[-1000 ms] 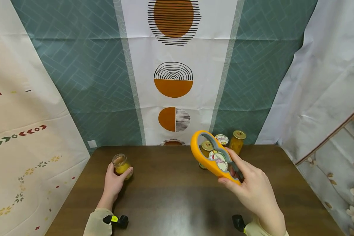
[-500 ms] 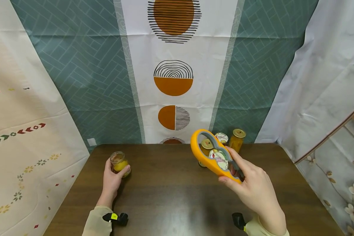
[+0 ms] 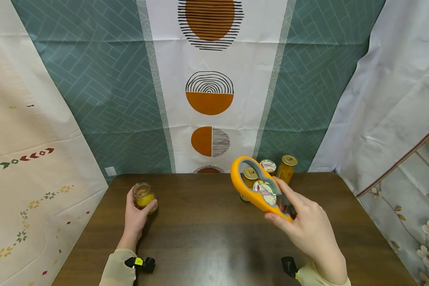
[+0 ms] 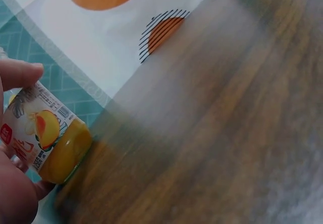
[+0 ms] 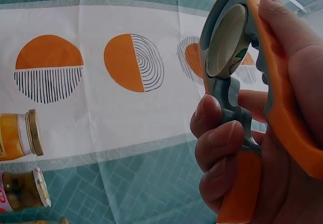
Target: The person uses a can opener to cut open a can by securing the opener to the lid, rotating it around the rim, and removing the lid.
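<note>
On the table's left side my left hand (image 3: 136,214) grips a lidless glass jar of yellow fruit (image 3: 143,195), thumb on its near right side. In the left wrist view the jar's label (image 4: 43,125) shows a peach. My right hand (image 3: 307,226) holds up an orange jar opener (image 3: 248,192) with a grey inner lining, fingers curled round its handles. Caught between the opener's arms is a printed round lid (image 3: 265,193), whose pale underside shows in the right wrist view. The opener overlaps the jars at the back right in the head view.
Behind the opener, at the back right, stand a tall gold-lidded jar (image 3: 287,169), a jar with a printed lid (image 3: 268,166) and another gold-lidded jar (image 3: 250,174). The brown table (image 3: 200,222) ends at a patterned curtain (image 3: 211,139).
The left hand and its jar have shifted very slightly left and away, while the head view has tilted a little. The right hand holds the opener and lid almost still.
</note>
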The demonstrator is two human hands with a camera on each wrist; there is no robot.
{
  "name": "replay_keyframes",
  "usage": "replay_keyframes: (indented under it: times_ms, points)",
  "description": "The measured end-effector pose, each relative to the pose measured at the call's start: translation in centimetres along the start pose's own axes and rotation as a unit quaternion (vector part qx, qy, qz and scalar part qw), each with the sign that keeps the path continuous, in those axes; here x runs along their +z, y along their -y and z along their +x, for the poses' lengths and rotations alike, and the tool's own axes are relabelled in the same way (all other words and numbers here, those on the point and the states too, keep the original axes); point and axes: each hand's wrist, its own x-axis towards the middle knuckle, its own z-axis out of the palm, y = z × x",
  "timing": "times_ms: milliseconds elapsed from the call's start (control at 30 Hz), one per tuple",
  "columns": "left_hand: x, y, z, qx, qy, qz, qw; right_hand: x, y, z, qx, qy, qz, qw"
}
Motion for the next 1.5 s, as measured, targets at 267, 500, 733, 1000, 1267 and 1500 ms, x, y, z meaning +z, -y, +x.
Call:
replay_keyframes:
  times_ms: [267, 500, 733, 1000, 1267, 1500]
  points:
    - [0.2, -1.2, 0.1, 0.033, -0.019, -0.035, 0.9986, -0.2, -0.1, 0.0, 0.002, -0.003, 0.001, 1.000]
    - [0.4, -4.5, -0.6, 0.110, -0.065, -0.064, 0.9897, -0.2, -0.2, 0.1, 0.000, 0.000, -0.001, 1.000]
    - [1.1, -8.5, -1.0, 0.176, -0.128, -0.091, 0.9717, -0.1, -0.5, 0.1, 0.006, 0.001, -0.008, 1.000]
    - [5.5, -13.8, -2.3, 0.328, -0.125, -0.258, 0.8999, 0.2, -0.5, -0.2, 0.027, 0.018, -0.016, 0.999]
    - [13.7, -17.5, -6.6, 0.180, 0.088, -0.363, 0.9101, 0.4, -0.2, -0.4, 0.023, 0.021, -0.015, 0.999]
    - [17.7, -16.1, -10.0, -0.100, 0.346, -0.389, 0.8476, 0.8, 0.0, -0.2, 0.003, 0.026, -0.019, 0.999]
